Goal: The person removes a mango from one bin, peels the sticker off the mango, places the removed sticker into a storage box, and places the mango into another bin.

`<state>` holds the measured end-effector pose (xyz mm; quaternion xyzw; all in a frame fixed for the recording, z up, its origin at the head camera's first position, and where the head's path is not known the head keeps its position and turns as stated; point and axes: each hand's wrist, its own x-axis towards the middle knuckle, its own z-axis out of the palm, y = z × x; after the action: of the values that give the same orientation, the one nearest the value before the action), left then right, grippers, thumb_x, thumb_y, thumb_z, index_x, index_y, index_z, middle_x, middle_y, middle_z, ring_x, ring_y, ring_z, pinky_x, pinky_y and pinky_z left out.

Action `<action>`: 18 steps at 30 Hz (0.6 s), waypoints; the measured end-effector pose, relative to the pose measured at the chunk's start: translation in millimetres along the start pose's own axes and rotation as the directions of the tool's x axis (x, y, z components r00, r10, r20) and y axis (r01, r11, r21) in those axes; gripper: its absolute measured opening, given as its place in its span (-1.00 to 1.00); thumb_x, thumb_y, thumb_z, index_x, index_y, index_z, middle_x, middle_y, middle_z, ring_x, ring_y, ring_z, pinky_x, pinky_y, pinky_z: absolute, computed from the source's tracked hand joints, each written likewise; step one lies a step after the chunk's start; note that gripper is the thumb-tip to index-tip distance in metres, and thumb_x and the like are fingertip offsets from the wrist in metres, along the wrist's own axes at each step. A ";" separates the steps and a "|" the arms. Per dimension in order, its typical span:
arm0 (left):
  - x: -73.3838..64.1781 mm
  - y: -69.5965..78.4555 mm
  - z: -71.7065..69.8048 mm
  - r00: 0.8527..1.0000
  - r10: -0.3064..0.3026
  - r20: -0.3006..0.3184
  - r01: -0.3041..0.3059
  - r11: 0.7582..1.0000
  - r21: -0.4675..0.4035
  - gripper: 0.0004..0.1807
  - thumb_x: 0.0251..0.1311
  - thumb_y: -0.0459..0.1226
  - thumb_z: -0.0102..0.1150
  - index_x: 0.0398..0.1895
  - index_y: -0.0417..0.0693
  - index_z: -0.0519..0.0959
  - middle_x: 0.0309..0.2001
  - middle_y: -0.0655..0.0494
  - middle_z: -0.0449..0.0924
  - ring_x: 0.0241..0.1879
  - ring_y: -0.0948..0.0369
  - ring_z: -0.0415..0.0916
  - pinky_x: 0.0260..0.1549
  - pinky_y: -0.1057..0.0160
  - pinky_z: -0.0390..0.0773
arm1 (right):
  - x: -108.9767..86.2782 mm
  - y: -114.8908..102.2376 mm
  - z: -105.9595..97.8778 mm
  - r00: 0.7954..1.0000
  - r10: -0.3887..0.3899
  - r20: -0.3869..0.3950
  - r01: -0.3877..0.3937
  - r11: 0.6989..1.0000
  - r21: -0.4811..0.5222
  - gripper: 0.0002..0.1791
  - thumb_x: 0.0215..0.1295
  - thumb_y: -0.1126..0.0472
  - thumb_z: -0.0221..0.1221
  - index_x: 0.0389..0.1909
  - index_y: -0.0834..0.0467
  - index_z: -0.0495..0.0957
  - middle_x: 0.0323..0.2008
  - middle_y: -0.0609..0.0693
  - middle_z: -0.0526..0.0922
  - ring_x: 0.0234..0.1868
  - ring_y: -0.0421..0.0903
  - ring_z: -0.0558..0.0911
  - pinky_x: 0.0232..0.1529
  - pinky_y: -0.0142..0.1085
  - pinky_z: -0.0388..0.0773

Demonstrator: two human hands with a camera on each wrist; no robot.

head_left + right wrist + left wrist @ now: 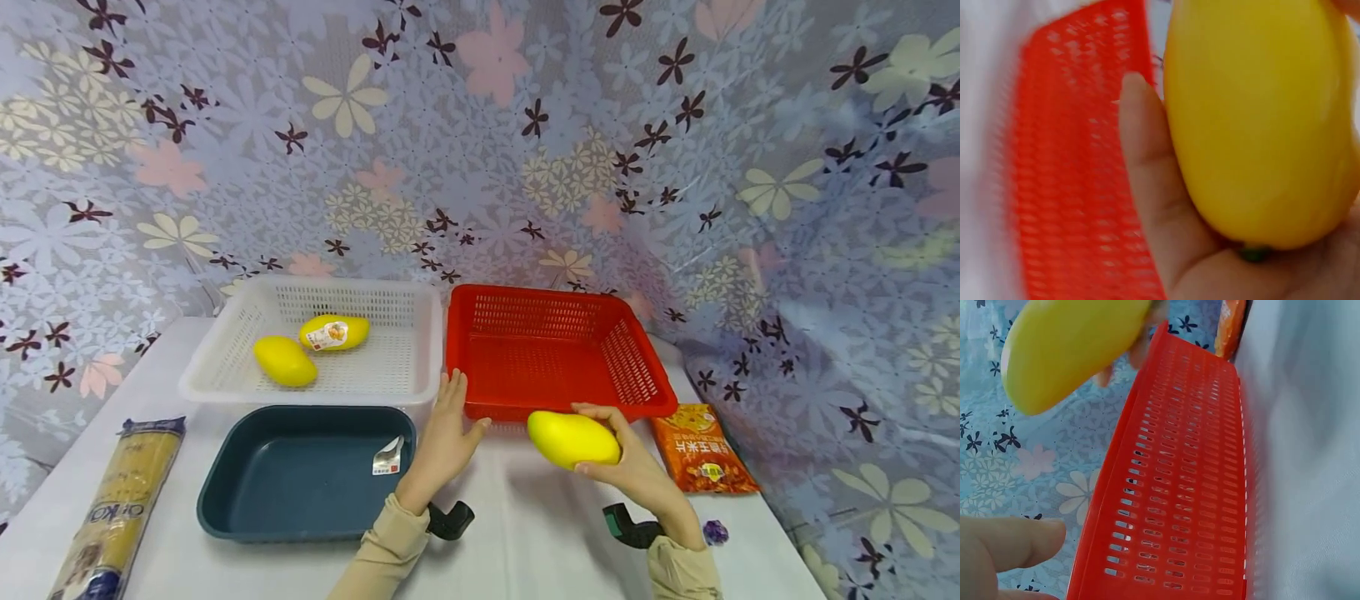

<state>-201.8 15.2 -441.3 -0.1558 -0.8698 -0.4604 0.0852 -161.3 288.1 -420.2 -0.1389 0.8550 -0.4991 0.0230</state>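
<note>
A yellow mango (573, 439) is gripped in my right hand (637, 467), in front of the near rim of the red basket (555, 367). Its small dark green stem end rests by the palm in the right wrist view, with the thumb along one side of the mango (1260, 125). My left hand (444, 442) has its fingers straight and holds nothing; its fingertips are by the left front corner of the red basket. Two more mangoes lie in the white basket (375, 375): one plain mango (285, 361) and one mango with a sticker (335, 332).
A dark blue tray (300, 475) with a silvery label (387, 457) stands before the white basket. A pasta packet (123, 508) lies at the left, an orange snack bag (705, 448) at the right. A small purple object (716, 532) sits near the right wrist. Patterned cloth (480, 167) hangs behind.
</note>
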 end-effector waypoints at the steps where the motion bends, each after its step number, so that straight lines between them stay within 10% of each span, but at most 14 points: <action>1: 0.1 0.1 -0.6 1.000 0.003 -0.003 -0.003 1.000 0.001 -0.21 0.19 -0.26 0.24 0.41 -0.41 0.15 0.48 -0.26 0.07 0.51 -0.20 -0.11 0.40 -0.17 0.07 | 2.8 -2.3 -4.6 0.999 -0.008 -0.031 0.009 1.000 0.013 -0.31 0.14 0.25 0.34 0.26 0.10 0.25 0.31 0.09 0.35 0.12 -0.35 0.41 0.03 -0.40 0.45; 8: 0.1 0.3 0.1 1.000 0.011 -0.018 -0.011 1.000 0.006 -0.23 0.19 -0.26 0.23 0.40 -0.40 0.17 0.48 -0.25 0.09 0.51 -0.18 -0.09 0.41 -0.14 0.07 | 41.3 -22.9 -30.4 0.982 0.095 -0.161 -0.091 0.995 0.030 -0.27 0.26 0.12 0.27 0.41 -0.02 0.18 0.34 0.04 0.27 0.14 -0.02 0.36 0.05 -0.35 0.43; 18: -3.3 1.0 1.2 1.000 0.003 -0.022 -0.002 0.999 0.039 -0.23 0.18 -0.29 0.23 0.41 -0.39 0.17 0.48 -0.24 0.09 0.50 -0.18 -0.07 0.41 -0.14 0.08 | 117.9 -44.9 -42.9 0.979 0.169 -0.109 -0.170 0.985 0.007 -0.19 0.29 -0.06 0.21 0.49 -0.03 0.09 0.43 0.15 0.16 0.25 0.17 0.33 0.21 -0.02 0.36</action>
<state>-198.4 16.0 -442.2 -0.1500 -0.8774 -0.4449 0.0985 -272.5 273.0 -348.4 -0.0380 0.8643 -0.5012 0.0184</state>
